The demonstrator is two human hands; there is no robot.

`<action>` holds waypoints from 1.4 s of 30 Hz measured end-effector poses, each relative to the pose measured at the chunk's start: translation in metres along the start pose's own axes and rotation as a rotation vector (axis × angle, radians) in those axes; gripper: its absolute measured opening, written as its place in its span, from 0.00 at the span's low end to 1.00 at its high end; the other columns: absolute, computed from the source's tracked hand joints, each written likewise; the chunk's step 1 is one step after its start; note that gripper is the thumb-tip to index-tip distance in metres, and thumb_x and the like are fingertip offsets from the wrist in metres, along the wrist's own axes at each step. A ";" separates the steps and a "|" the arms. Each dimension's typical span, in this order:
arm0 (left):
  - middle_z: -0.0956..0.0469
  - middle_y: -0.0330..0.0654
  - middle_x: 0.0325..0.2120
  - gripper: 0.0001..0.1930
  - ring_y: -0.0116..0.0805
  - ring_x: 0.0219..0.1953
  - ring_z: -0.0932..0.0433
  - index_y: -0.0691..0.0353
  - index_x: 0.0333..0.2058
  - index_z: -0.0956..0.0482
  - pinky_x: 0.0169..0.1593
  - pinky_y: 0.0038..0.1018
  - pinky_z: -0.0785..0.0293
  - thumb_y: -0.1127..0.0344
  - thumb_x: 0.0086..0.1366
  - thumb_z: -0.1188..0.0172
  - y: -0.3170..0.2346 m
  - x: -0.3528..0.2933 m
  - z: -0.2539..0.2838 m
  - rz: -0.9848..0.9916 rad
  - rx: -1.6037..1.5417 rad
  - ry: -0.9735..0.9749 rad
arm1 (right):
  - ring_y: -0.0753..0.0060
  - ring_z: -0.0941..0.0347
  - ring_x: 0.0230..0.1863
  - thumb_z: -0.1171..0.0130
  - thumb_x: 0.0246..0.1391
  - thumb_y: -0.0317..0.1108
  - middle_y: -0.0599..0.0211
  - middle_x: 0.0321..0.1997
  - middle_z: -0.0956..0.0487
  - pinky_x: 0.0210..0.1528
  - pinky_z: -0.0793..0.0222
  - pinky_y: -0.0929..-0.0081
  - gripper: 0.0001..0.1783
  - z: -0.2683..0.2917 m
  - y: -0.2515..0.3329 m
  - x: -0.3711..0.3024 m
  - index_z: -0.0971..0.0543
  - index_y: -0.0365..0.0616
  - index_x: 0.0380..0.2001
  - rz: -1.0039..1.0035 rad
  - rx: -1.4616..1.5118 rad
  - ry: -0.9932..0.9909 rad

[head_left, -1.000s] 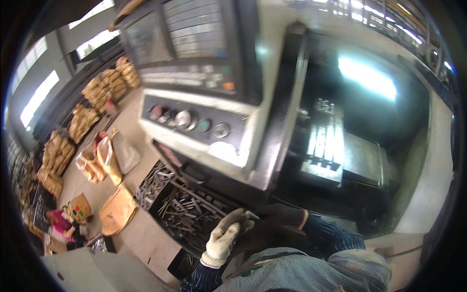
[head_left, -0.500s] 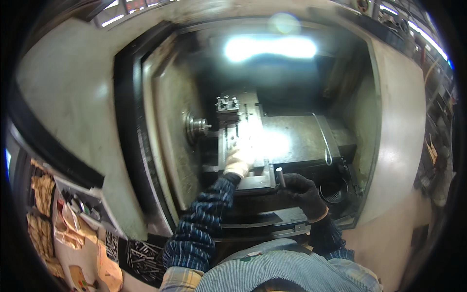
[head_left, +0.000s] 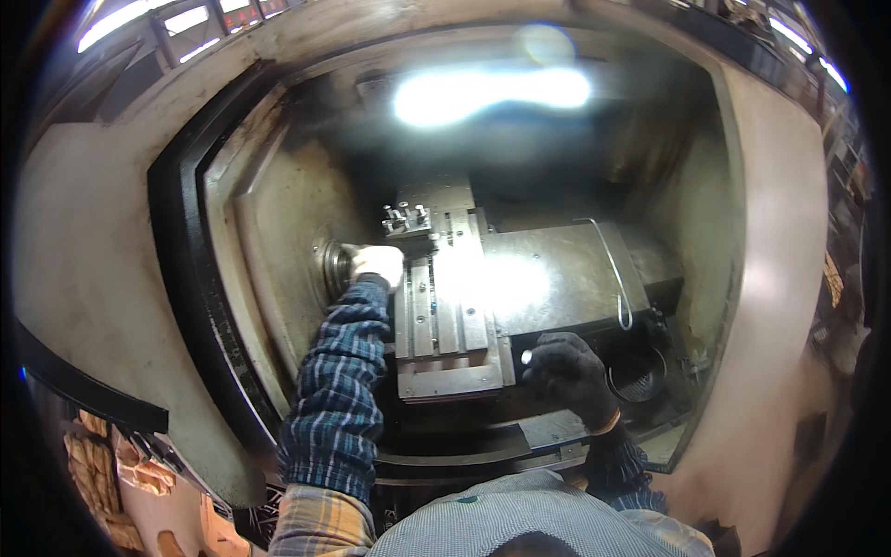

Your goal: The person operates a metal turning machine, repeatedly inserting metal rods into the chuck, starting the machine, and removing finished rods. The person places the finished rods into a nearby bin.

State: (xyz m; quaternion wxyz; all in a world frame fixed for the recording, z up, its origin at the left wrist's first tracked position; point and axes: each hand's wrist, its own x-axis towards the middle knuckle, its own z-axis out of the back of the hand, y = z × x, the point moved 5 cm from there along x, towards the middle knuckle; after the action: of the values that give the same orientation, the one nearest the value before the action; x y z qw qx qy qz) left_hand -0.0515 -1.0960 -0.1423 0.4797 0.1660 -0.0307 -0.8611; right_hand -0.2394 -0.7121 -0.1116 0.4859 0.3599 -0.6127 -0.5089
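Note:
My left hand (head_left: 378,264), in a white glove, reaches to the round metal chuck (head_left: 335,267) on the machine's left inner wall. It covers the chuck's front; its fingers are hidden and washed out by light, so what they hold does not show. In a dark glove, my right hand (head_left: 568,373) is closed around a short metal rod (head_left: 527,356), whose bright end sticks out on the left. This hand is beside the front right corner of the slotted metal slide (head_left: 447,306). A tool block with several bolts (head_left: 406,220) stands at the slide's far end.
A flat metal cover (head_left: 566,269) with a bent wire hook (head_left: 620,288) lies right of the slide. Beyond my right hand is a round mesh basket (head_left: 637,373). The sliding door's dark edge (head_left: 181,251) bounds the opening at left. Tan work gloves (head_left: 90,464) lie at lower left.
My left hand has moved from the slide leftward and away from me to the chuck. My right hand still holds the rod, now tilted more. The view has shifted somewhat.

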 end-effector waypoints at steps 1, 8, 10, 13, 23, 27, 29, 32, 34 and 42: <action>0.17 0.50 0.52 0.18 0.55 0.58 0.20 0.54 0.54 0.16 0.64 0.55 0.30 0.60 0.71 0.49 -0.029 -0.016 0.021 -0.136 -0.130 -0.022 | 0.72 0.20 0.52 0.30 0.54 0.20 0.63 0.52 0.19 0.49 0.19 0.74 0.18 -0.003 -0.007 0.007 0.18 0.37 0.49 -0.063 0.058 0.003; 0.17 0.48 0.47 0.20 0.48 0.48 0.18 0.55 0.57 0.21 0.52 0.36 0.22 0.67 0.67 0.34 -0.078 -0.195 0.069 -0.249 -0.941 -0.885 | 0.77 0.25 0.33 0.35 0.60 0.22 0.68 0.37 0.22 0.39 0.22 0.74 0.43 -0.052 -0.037 0.112 0.41 0.45 0.74 -0.074 0.094 0.057; 0.17 0.47 0.45 0.21 0.42 0.44 0.16 0.59 0.58 0.22 0.50 0.33 0.20 0.68 0.67 0.33 -0.053 -0.257 0.072 -0.103 -1.109 -0.872 | 0.78 0.25 0.34 0.34 0.61 0.23 0.67 0.38 0.22 0.37 0.22 0.76 0.35 -0.075 -0.063 0.147 0.35 0.45 0.69 -0.020 0.176 0.058; 0.18 0.43 0.45 0.23 0.28 0.44 0.21 0.70 0.60 0.25 0.49 0.27 0.23 0.73 0.68 0.35 -0.007 -0.348 0.083 -0.031 -1.372 -1.049 | 0.77 0.23 0.37 0.37 0.65 0.27 0.67 0.41 0.21 0.36 0.23 0.78 0.15 -0.132 -0.090 0.192 0.26 0.45 0.52 -0.002 0.298 -0.073; 0.24 0.51 0.60 0.24 0.35 0.51 0.21 0.71 0.65 0.30 0.58 0.28 0.24 0.81 0.71 0.47 0.115 -0.544 0.068 1.034 -0.578 -1.553 | 0.64 0.24 0.50 0.30 0.59 0.39 0.63 0.46 0.23 0.52 0.25 0.66 0.15 -0.236 -0.165 0.258 0.20 0.44 0.44 0.353 -0.339 -0.541; 0.17 0.44 0.51 0.26 0.27 0.41 0.21 0.64 0.64 0.25 0.45 0.23 0.22 0.78 0.67 0.41 0.172 -0.525 0.039 0.839 -0.892 -1.452 | 0.46 0.21 0.50 0.34 0.58 0.38 0.46 0.50 0.18 0.56 0.26 0.54 0.19 -0.206 -0.209 0.296 0.17 0.39 0.49 0.460 -0.894 -0.101; 0.14 0.49 0.48 0.24 0.36 0.38 0.14 0.56 0.62 0.22 0.43 0.30 0.17 0.73 0.66 0.36 0.167 -0.526 0.030 0.856 -0.753 -1.561 | 0.49 0.22 0.55 0.36 0.61 0.40 0.48 0.58 0.20 0.58 0.24 0.55 0.27 -0.226 -0.233 0.308 0.24 0.42 0.61 0.324 -0.378 0.190; 0.16 0.53 0.49 0.23 0.45 0.48 0.13 0.60 0.57 0.20 0.51 0.33 0.17 0.74 0.62 0.33 0.152 -0.530 0.042 0.819 -0.451 -1.628 | 0.56 0.27 0.65 0.42 0.67 0.40 0.57 0.66 0.25 0.61 0.21 0.56 0.32 -0.253 -0.212 0.289 0.33 0.48 0.72 0.555 -0.309 0.234; 0.16 0.52 0.49 0.20 0.45 0.50 0.15 0.62 0.56 0.21 0.53 0.33 0.19 0.75 0.65 0.35 0.151 -0.529 0.046 0.854 -0.493 -1.570 | 0.56 0.30 0.69 0.44 0.67 0.44 0.57 0.68 0.27 0.66 0.26 0.57 0.33 -0.251 -0.206 0.298 0.33 0.48 0.72 0.438 -0.536 0.155; 0.16 0.52 0.47 0.17 0.47 0.48 0.15 0.62 0.54 0.19 0.50 0.33 0.19 0.78 0.66 0.38 0.148 -0.531 0.046 0.845 -0.663 -1.549 | 0.50 0.26 0.67 0.35 0.59 0.57 0.54 0.69 0.25 0.70 0.33 0.59 0.44 -0.259 -0.208 0.307 0.32 0.45 0.71 0.746 -0.820 0.064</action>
State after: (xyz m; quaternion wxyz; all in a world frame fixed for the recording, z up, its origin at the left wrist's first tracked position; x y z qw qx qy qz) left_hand 0.3121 -0.7360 0.0690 0.6210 -0.6225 -0.1519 -0.4514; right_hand -0.0838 -1.1162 -0.2410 0.7519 -0.0848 -0.4354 -0.4878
